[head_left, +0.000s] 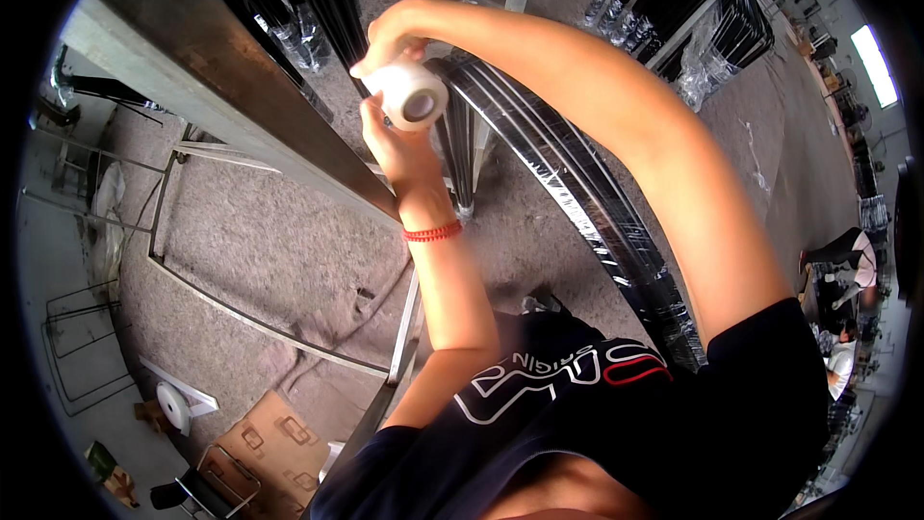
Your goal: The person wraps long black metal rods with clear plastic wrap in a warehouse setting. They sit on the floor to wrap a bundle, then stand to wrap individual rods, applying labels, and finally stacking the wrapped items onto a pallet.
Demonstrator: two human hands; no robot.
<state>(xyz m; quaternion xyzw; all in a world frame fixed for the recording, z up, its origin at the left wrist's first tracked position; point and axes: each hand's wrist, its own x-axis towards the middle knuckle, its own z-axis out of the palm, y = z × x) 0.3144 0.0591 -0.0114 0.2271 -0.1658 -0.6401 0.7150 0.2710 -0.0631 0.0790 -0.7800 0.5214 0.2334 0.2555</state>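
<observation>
A whitish roll of wrapping film (416,94), its hollow core facing me, is held up in front of my body. My left hand (402,156), with a red bracelet at the wrist, grips it from the near side, thumb along its left. Over the far side bends my right hand (390,37), its fingers curled onto the roll and partly hidden. Just right of the roll is the top of a long bundle of black bars (568,164), wrapped in shiny clear film. The bundle slants down to the right, passing under my right forearm and close to my body.
A thick steel beam (241,87) crosses at the left, close to my left hand. Metal frame rails (260,325) run over the grey floor. More black bundles (313,0) stand at the back. A chair (217,481) is at lower left; people (847,265) are far right.
</observation>
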